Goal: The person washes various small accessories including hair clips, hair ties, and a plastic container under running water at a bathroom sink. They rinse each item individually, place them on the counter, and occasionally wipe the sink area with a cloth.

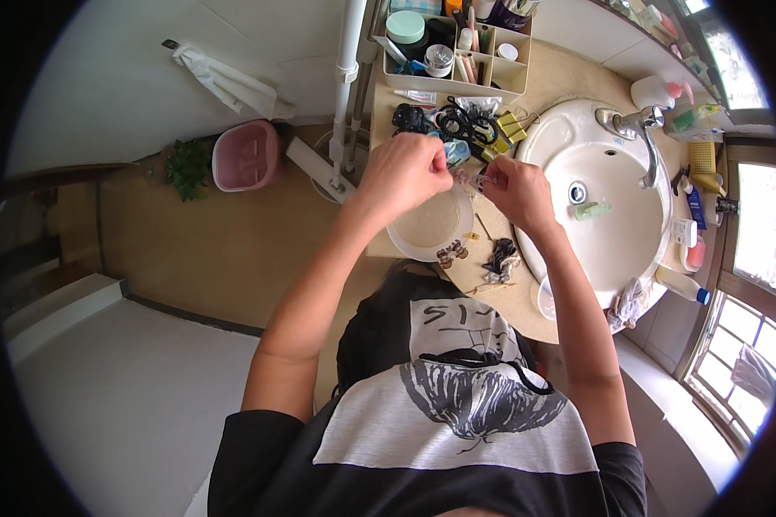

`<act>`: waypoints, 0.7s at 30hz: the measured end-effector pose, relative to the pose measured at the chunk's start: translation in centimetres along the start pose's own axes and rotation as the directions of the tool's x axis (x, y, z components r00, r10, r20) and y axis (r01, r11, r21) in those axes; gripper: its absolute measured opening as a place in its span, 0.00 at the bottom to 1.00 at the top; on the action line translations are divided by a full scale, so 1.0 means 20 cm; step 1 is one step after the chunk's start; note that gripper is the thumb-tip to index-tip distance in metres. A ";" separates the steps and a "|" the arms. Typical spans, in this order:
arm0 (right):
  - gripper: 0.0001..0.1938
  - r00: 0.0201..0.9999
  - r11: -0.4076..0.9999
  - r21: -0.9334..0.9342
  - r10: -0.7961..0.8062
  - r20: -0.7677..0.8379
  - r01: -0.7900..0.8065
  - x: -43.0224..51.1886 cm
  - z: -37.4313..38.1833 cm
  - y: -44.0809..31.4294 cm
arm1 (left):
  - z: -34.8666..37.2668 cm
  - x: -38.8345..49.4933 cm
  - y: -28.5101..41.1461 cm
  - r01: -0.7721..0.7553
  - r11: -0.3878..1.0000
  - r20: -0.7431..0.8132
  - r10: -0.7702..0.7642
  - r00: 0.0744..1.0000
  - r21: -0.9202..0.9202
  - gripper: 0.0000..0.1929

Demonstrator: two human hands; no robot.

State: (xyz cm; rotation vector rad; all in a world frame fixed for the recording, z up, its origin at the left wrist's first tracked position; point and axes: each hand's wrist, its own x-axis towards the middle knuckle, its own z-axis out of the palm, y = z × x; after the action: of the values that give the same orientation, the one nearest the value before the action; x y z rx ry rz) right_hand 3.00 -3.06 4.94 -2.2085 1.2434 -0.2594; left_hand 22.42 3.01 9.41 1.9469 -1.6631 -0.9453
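My left hand (410, 169) and my right hand (520, 194) are raised over the counter beside the sink. A thin pinkish band (469, 179), perhaps a hair tie, spans the gap between them, its ends pinched in my fingertips. Beneath lies a round white dish (398, 242), partly covered by my left hand. A brown patterned hair clip (452, 254) rests at its near rim. Just beyond my hands is a pile of black hair ties (456, 123), with gold-coloured clips (511, 126) at its right. A black-and-white scrunchie (501, 258) lies nearer to me.
A compartment organizer (420, 83) with cosmetics stands at the back. On the right, a washbasin (627, 258) with a chrome faucet (650, 145) holds a pale green object (592, 211). Bottles line its far edge. A white pipe (347, 71) rises left of the counter; a pink bin (246, 155) stands lower.
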 end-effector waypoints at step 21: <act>0.07 0.995 0.996 0.079 -0.041 -0.092 0.048 -0.01 0.09 -0.07 | 0.03 -0.31 -0.24 0.268 0.962 -0.050 -0.270 0.961 -0.048 0.26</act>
State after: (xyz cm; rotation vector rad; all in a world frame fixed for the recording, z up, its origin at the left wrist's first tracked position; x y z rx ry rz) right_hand 4.58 -1.69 4.30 -2.1772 1.2102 -0.4250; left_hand 24.92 10.10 7.13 2.1885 -1.3589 -1.0019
